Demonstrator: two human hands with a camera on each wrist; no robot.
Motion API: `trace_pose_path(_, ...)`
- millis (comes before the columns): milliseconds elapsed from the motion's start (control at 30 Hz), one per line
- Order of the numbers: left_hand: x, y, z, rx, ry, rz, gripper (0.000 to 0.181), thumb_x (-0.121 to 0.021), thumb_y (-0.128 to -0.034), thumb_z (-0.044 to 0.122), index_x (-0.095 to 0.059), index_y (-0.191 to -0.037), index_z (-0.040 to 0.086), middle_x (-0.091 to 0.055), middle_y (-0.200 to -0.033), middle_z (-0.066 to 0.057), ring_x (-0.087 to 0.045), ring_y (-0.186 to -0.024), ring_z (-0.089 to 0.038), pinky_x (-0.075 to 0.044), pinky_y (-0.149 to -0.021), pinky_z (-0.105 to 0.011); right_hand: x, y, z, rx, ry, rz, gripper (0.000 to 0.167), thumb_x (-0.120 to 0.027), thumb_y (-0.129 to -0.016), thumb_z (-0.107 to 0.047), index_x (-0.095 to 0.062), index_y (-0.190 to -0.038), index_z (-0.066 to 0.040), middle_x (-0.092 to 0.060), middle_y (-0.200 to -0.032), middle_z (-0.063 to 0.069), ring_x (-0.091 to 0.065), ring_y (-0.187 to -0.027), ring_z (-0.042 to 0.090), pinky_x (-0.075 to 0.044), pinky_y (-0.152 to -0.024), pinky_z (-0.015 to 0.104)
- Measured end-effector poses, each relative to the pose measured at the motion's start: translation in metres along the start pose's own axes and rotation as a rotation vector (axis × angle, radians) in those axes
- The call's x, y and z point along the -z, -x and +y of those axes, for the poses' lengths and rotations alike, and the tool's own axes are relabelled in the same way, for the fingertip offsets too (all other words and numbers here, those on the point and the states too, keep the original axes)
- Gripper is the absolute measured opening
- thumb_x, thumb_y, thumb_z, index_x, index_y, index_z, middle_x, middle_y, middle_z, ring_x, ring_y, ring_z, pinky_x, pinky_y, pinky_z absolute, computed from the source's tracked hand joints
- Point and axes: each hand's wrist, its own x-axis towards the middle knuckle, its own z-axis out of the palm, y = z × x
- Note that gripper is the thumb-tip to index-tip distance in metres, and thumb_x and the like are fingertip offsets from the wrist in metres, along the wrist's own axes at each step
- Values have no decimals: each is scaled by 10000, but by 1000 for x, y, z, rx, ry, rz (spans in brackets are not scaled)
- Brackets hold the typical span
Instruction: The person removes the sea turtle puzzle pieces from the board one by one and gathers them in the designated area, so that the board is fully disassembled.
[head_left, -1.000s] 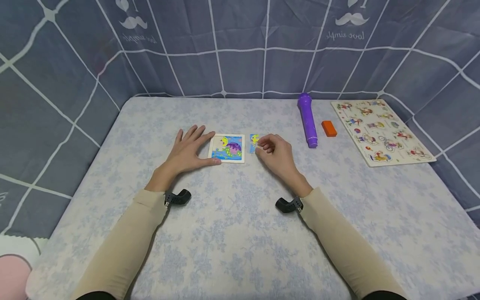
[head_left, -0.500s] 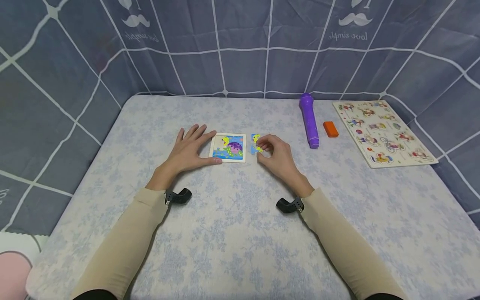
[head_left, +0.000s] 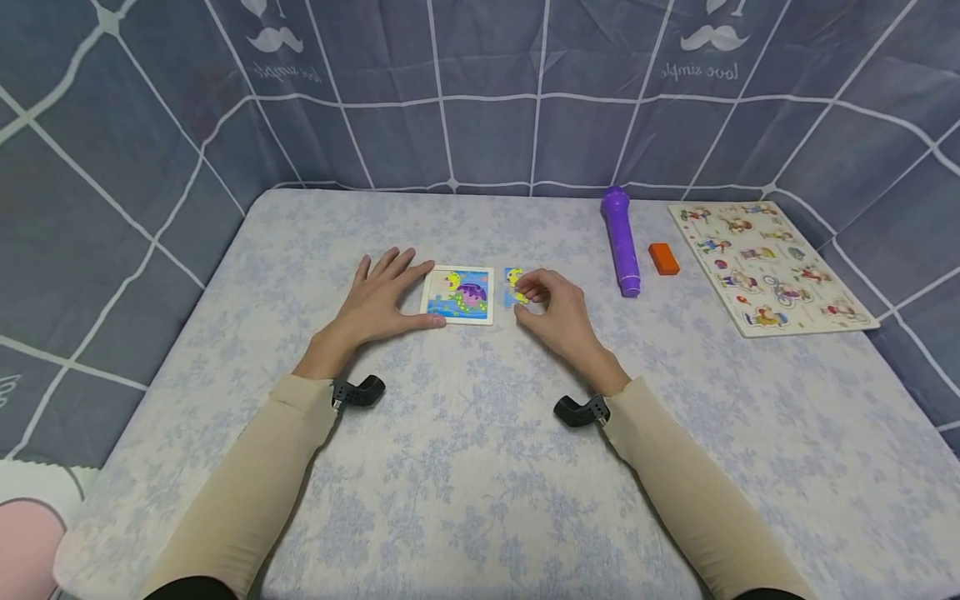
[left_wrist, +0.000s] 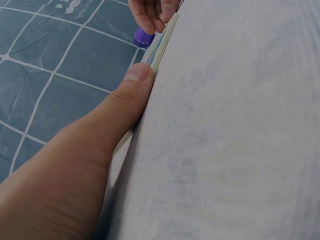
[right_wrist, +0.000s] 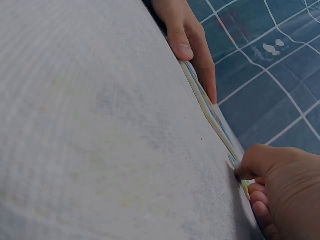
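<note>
A small square jigsaw puzzle (head_left: pixel 468 300) in a pale frame lies flat on the table, its picture a yellow and purple animal over blue. My left hand (head_left: pixel 375 302) is spread at its left side, thumb on the near edge and index finger at the far left corner. Just right of the frame, apart from it, is a loose blue-and-yellow puzzle piece (head_left: pixel 513 276). My right hand (head_left: pixel 557 310) has curled fingers and thumb about the right part of that piece, pinching it. The fingers hide some of it; whether it is one piece or two, I cannot tell.
A purple toy microphone (head_left: pixel 622 242) lies to the right, beside an orange block (head_left: pixel 663 259). Farther right sits a large picture board (head_left: pixel 772 267) with several figures. Grey checked cloth (head_left: pixel 480 142) stands behind the patterned table (head_left: pixel 465 467).
My right thumb has parted a little from the fingers, showing more of the puzzle piece. My left hand keeps its place on the frame. The whole head view has shifted slightly.
</note>
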Motion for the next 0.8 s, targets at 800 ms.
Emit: trace_pose_path(800, 2, 0, 1, -5, 15, -4, 1033, -767, -832, 700, -342, -1672, 274, -192, -1766, -123, -71, -1650, -357, 58, -1300, -643, -43, -27, -60, 19, -127, -216, 298, -701, -934, -16, -700, -1231, -38, -763, -1134, 90, -690, -1009, 203, -585, -934, 336)
